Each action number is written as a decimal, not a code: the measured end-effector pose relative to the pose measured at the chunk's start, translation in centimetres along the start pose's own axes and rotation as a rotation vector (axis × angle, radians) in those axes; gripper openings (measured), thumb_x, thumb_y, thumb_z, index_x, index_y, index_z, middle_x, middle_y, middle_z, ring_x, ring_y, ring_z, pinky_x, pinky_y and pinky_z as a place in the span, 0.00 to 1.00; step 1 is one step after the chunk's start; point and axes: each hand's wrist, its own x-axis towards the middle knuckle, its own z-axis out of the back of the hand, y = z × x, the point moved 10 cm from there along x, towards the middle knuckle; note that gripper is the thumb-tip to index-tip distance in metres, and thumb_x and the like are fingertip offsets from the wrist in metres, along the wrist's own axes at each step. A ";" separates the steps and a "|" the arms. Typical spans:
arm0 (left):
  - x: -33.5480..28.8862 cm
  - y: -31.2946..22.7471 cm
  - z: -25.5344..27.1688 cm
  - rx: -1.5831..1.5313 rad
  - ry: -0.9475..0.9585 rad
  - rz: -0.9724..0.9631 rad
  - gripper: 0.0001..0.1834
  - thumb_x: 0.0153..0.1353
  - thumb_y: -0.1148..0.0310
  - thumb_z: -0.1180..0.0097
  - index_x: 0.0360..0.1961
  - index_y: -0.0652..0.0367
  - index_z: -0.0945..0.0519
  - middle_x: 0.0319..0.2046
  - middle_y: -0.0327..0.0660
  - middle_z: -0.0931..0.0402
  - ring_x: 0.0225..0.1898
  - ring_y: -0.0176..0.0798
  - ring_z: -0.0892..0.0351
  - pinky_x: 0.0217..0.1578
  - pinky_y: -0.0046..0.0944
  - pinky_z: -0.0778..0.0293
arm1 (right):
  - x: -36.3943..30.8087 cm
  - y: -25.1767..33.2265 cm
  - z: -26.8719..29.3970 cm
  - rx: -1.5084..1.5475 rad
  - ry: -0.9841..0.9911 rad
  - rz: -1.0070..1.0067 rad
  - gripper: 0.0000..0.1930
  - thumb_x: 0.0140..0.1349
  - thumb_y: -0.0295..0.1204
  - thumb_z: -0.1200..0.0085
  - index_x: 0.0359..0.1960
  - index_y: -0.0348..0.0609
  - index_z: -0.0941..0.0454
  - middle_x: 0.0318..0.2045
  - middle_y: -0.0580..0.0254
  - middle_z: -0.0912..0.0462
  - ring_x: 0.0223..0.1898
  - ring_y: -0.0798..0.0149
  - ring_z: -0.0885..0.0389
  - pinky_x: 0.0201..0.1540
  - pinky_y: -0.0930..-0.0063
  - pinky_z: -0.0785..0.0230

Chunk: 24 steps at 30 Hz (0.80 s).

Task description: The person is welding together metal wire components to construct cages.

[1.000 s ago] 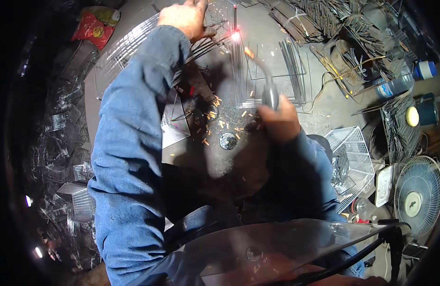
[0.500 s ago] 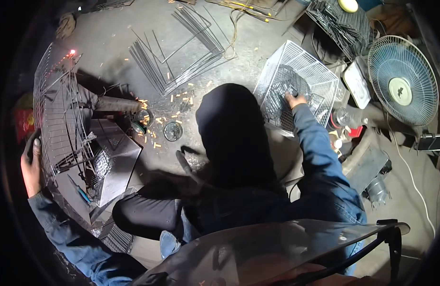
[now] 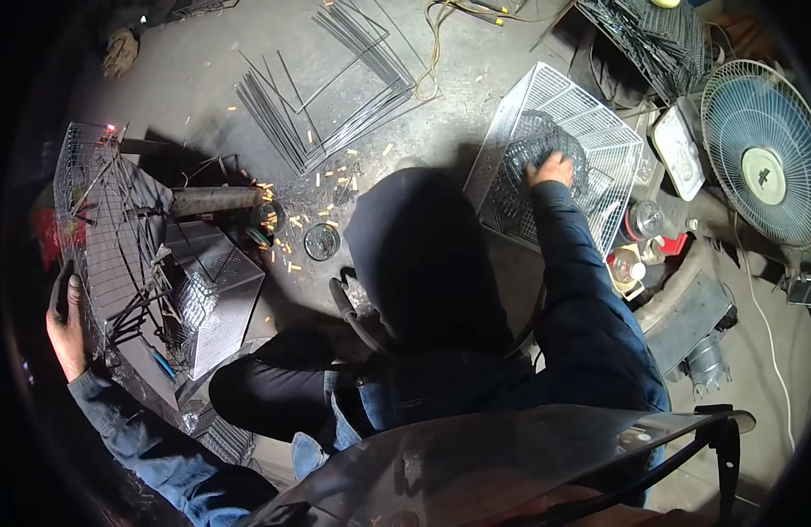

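At the far left, my left hand [image 3: 67, 329] has its fingers and thumb closed on the edge of an upright wire mesh panel [image 3: 102, 220]. A small spot near the panel's top glows red. My right hand [image 3: 553, 169] is inside a white wire basket [image 3: 629, 145], its fingers bent onto a dark coiled wire mesh piece [image 3: 533, 132]. The fingertips are partly hidden by the hand itself. Beside the panel stands a metal box [image 3: 225, 294] with crumpled shiny mesh by it.
Bent thin rods [image 3: 353, 123] lie on the floor ahead, near scattered short orange-white stubs [image 3: 326, 180] and a round glass dish [image 3: 321, 241]. To the right stand a fan [image 3: 761, 167], a white tray [image 3: 677, 154] and jars [image 3: 642, 220]. A clear visor [image 3: 511, 439] crosses the lower view.
My right hand has shifted slightly up and right, its fingers now bent over the mesh. The upright panel's top has moved left and down, and its red glow is smaller.
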 end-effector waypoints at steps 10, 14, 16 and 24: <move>0.1 -1.7 -0.1 0.118 -0.063 -0.059 0.22 0.65 0.59 0.45 0.53 0.66 0.24 0.47 0.44 0.21 0.50 0.33 0.26 0.53 0.33 0.33 | 4.2 4.7 1.3 -0.357 0.421 0.488 0.17 0.65 0.36 0.56 0.52 0.49 0.24 0.51 0.53 0.21 0.55 0.52 0.25 0.60 0.64 0.34; 0.5 -2.4 -0.6 0.133 -0.111 -0.013 0.24 0.64 0.55 0.44 0.52 0.64 0.23 0.46 0.48 0.20 0.49 0.38 0.23 0.52 0.35 0.32 | 3.1 -0.3 13.1 -0.079 0.014 0.407 0.18 0.62 0.42 0.48 0.40 0.38 0.21 0.34 0.49 0.17 0.37 0.51 0.18 0.44 0.63 0.27; 1.2 -3.8 -0.9 0.167 -0.102 -0.030 0.24 0.63 0.55 0.44 0.52 0.63 0.23 0.46 0.50 0.20 0.50 0.42 0.22 0.52 0.36 0.31 | 1.6 -2.6 15.7 0.709 0.212 0.193 0.14 0.63 0.37 0.44 0.37 0.35 0.21 0.27 0.56 0.18 0.25 0.63 0.20 0.31 0.71 0.26; -8.3 -14.4 1.4 -0.465 -0.540 -0.225 0.15 0.58 0.63 0.39 0.41 0.63 0.18 0.33 0.50 0.17 0.36 0.40 0.17 0.39 0.39 0.24 | -11.8 20.6 25.8 1.402 0.438 0.765 0.16 0.63 0.38 0.42 0.37 0.34 0.23 0.24 0.60 0.20 0.23 0.68 0.22 0.27 0.75 0.28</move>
